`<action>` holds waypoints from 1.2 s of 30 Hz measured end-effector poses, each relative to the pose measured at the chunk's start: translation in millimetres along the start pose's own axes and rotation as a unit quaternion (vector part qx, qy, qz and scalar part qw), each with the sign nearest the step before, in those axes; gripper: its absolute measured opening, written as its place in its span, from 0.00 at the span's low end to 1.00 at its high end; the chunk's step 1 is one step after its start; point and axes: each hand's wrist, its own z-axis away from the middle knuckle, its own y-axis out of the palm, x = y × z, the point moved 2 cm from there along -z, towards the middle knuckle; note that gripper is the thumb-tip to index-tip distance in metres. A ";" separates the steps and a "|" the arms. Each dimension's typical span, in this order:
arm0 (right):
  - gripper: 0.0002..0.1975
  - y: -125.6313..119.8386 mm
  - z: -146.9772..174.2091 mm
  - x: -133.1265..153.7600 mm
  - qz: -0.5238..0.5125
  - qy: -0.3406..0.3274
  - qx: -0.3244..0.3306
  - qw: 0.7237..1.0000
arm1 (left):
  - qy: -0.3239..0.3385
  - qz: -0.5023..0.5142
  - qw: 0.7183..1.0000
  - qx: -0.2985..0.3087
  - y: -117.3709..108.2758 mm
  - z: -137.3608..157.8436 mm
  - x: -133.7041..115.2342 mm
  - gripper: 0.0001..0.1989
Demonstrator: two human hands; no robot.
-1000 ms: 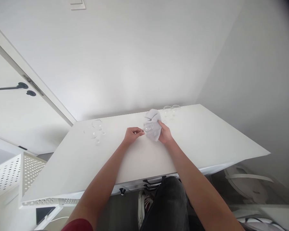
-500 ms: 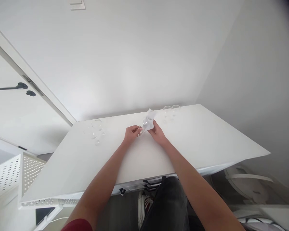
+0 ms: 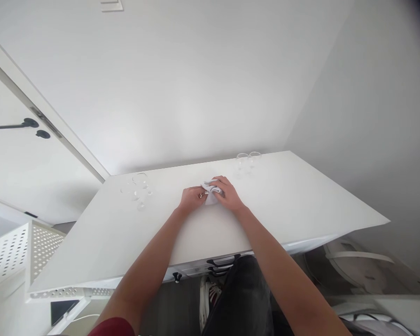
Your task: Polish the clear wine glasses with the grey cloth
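My left hand (image 3: 191, 199) is closed in a pinch on a clear glass (image 3: 200, 195), of which only a small shiny part shows at the fingertips. A white cloth (image 3: 212, 198) is bunched around the rest of it and hides it. My right hand (image 3: 227, 195) wraps its fingers over the cloth from the right side, pressing it against the glass. Both hands are close together over the middle of the white tabletop (image 3: 210, 233).
Several clear stemmed glasses (image 3: 136, 195) stand at the left of the tabletop. Two more clear glasses (image 3: 243, 161) are near the back edge, right of my hands. A white wall (image 3: 196, 84) rises behind. Black drawer handles (image 3: 219, 268) are below the front edge.
The cloth was spread out and upright with the glass's clear bowl showing; now it is bunched around it. My right hand has turned over the cloth. My left hand stays nearly in place.
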 end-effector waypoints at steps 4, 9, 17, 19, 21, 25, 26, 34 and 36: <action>0.10 1.6 -1.6 -12.1 -0.143 0.185 -0.081 0.969 | 0.025 0.022 0.999 0.010 0.2 0.5 -4.0 0.09; 0.20 5.0 -3.3 -17.8 -0.408 0.366 -0.095 0.831 | -0.031 0.149 0.988 0.021 -2.1 -1.0 -6.1 0.09; 0.24 15.2 -3.7 -1.2 -0.495 0.290 0.007 0.819 | -0.120 0.309 0.941 -0.063 -8.7 -4.4 -1.2 0.12; 0.23 21.5 -2.7 -0.3 -0.445 0.264 0.028 0.855 | -0.132 0.325 0.933 -0.077 -8.1 -5.3 -0.8 0.13; 0.22 26.2 -2.5 1.6 -0.387 0.232 0.055 0.891 | -0.132 0.316 0.937 -0.074 -6.2 -6.9 -1.6 0.12; 0.21 25.7 -3.6 1.3 -0.298 0.185 0.052 0.935 | -0.068 0.280 0.955 -0.065 -4.6 -9.4 -6.3 0.08; 0.21 24.0 -3.7 -0.8 -0.279 0.186 0.032 0.942 | -0.046 0.279 0.958 -0.047 -4.5 -9.2 -7.9 0.07; 0.21 22.7 -1.4 -14.4 -0.282 0.260 -0.054 0.922 | -0.067 0.350 0.932 -0.063 -9.1 -3.8 -8.7 0.08; 0.22 26.8 -1.1 -10.1 -0.295 0.253 -0.054 0.920 | -0.059 0.336 0.937 -0.069 -8.3 -3.2 -10.3 0.07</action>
